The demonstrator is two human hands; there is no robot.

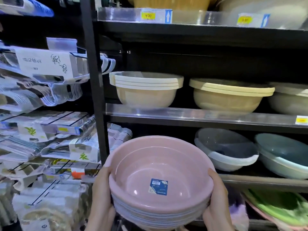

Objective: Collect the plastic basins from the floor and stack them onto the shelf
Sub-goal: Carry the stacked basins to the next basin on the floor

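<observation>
A nested stack of pink plastic basins (160,165) fills the lower middle of the head view, tilted toward me, with a blue label stuck inside the top one. My left hand (101,195) grips the stack's left side and my right hand (216,197) grips its right side. The stack hangs in front of the black shelf unit (200,119), level with the lower shelf and to the left of a grey basin stack (225,149). On the shelf above stand a beige basin stack (145,89) and a cream basin stack (230,95).
A black upright post (95,80) separates the shelves from racks of packaged goods (45,130) on the left. Teal basins (283,155) sit at the right of the lower shelf, and green basins (280,205) lie below them. Price tags (148,15) line the top shelf edge.
</observation>
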